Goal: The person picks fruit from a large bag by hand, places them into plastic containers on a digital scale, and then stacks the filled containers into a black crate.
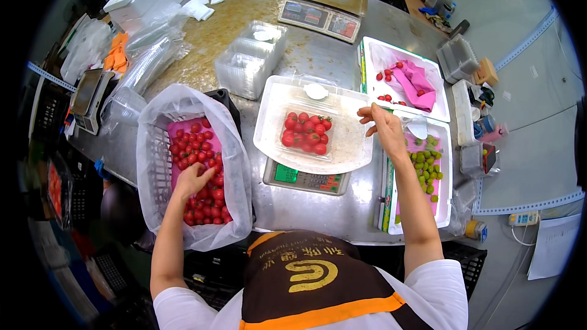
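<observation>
My left hand (194, 181) reaches down into a white plastic basket (153, 156) lined with thin white sheeting. Its fingers are among red cherry tomatoes (206, 211); whether they grip one is hidden. Above the right rim of a shallow white tray (351, 146) hangs my right hand (384, 127), its fingers apart and nothing seen in them. The tray sits on a digital scale (305, 178) with a lit green display. On it, a clear plastic clamshell box (331, 140) holds several cherry tomatoes, with its lid tipped back and a white label on the lid.
Stacked clear boxes (243, 66) stand behind the basket. To the right, one foam box (442, 101) holds loose tomatoes and pink wrapping; another (445, 178) holds green fruit. A second scale (321, 16) stands at the back. Bagged plastic containers (142, 62) lie left.
</observation>
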The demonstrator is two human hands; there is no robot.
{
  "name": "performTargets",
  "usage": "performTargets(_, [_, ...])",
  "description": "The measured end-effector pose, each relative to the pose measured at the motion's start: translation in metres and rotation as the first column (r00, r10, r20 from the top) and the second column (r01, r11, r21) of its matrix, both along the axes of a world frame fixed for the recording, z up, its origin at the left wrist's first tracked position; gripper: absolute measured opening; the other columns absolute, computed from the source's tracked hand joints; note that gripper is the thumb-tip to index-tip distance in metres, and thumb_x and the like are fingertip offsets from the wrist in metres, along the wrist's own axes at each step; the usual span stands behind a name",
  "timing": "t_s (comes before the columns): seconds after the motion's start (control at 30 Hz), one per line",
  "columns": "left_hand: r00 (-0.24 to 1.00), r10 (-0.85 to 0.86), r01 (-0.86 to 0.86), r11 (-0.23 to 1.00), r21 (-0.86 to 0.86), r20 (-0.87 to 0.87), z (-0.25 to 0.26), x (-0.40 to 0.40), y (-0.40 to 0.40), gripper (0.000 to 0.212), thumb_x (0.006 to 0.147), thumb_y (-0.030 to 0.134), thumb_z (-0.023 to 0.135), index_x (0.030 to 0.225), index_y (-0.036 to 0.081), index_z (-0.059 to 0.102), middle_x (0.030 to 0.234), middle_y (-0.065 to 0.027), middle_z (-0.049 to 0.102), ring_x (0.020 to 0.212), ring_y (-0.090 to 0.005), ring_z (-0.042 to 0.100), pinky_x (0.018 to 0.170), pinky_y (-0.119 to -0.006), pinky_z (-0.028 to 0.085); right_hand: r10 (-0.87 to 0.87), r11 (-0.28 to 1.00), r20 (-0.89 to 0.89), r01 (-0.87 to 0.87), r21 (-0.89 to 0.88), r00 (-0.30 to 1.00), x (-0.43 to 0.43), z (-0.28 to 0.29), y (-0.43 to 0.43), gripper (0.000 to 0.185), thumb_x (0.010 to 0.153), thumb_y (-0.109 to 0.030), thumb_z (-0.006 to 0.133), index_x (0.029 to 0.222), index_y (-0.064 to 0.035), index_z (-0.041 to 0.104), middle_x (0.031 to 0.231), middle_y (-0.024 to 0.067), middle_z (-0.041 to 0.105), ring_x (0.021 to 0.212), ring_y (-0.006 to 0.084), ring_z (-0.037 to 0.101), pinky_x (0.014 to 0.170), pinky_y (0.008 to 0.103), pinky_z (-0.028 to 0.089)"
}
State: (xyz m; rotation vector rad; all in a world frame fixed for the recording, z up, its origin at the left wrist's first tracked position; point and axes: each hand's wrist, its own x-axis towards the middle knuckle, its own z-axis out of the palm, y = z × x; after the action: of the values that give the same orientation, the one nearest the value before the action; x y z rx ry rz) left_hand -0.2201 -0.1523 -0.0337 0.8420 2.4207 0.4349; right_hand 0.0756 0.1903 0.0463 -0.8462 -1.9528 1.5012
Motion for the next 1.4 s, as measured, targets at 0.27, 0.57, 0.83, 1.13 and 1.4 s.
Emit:
performTargets(0.27, [0.98, -0.041, 0.029, 0.997, 0.068, 0.193, -0.02, 0.01, -0.009, 0.064, 0.071, 0.051, 0.058, 0.106, -0.001, 0.05, 0.087, -0.0207, 0.057, 0.084, -0.0304, 0.056, 0.075, -0.035, 0.043, 0.089, 0.996, 0.026, -0.089, -0.016, 0.996, -0.003, -0.004, -0.016, 0.028, 0.087, -0.022, 0.048, 0.091, 0.0033, 0.06, 0.083, 0.0064, 0.062, 0.07, 0.0104, 0.056, 0.051, 0.0209, 0.045])
performTargets(0.57, [0.971, -0.066, 0.029, 0.987, 0.159, 0.231, -0.017, 0.013, -0.006, 0.059, 0.06, 0.034, 0.072, 0.103, 0.0, 0.05, 0.079, -0.0117, 0.054, 0.073, -0.0209, 0.052, 0.067, -0.031, 0.042, 0.192, 0.847, 0.254, -0.291, 0.444, 0.948, -0.047, 0.002, -0.038, 0.011, 0.076, -0.012, 0.06, 0.083, -0.0056, 0.064, 0.081, 0.0055, 0.062, 0.072, 0.0152, 0.058, 0.058, 0.0258, 0.046])
performTargets(0.83, [1.0, -0.025, 0.028, 0.978, 0.208, -0.013, -0.021, 0.026, -0.002, 0.042, 0.059, 0.033, 0.069, 0.082, 0.001, 0.056, 0.081, -0.0176, 0.057, 0.079, -0.03, 0.055, 0.071, -0.037, 0.043, 0.277, 0.562, 0.452, -0.524, 0.64, 0.848, -0.073, -0.008, -0.03, 0.01, 0.067, -0.008, 0.061, 0.077, -0.0068, 0.064, 0.079, 0.0053, 0.061, 0.077, 0.0227, 0.056, 0.067, 0.0317, 0.046])
performTargets(1.13, [0.848, 0.113, -0.356, 0.846, 0.397, 0.519, -0.035, 0.018, 0.005, 0.017, 0.069, 0.015, 0.065, 0.077, 0.003, 0.057, 0.065, 0.0029, 0.051, 0.061, -0.0045, 0.046, 0.052, -0.019, 0.036, 0.223, 0.527, 0.331, -0.399, 0.75, 0.917, -0.075, -0.023, -0.032, 0.007, 0.071, -0.009, 0.057, 0.075, -0.0055, 0.062, 0.073, 0.0089, 0.059, 0.071, 0.026, 0.055, 0.062, 0.0345, 0.046])
performTargets(1.4, [0.533, 0.226, -0.713, 0.64, 0.288, 0.815, -0.022, 0.02, 0.028, 0.014, 0.075, 0.019, 0.059, 0.086, 0.011, 0.053, 0.082, 0.0012, 0.05, 0.081, -0.0127, 0.051, 0.066, -0.037, 0.05, 0.123, 0.904, 0.104, -0.154, 0.398, 0.987, -0.063, -0.015, -0.037, 0.01, 0.076, -0.006, 0.058, 0.084, 0.0008, 0.061, 0.078, 0.01, 0.062, 0.066, 0.0151, 0.06, 0.059, 0.0256, 0.047])
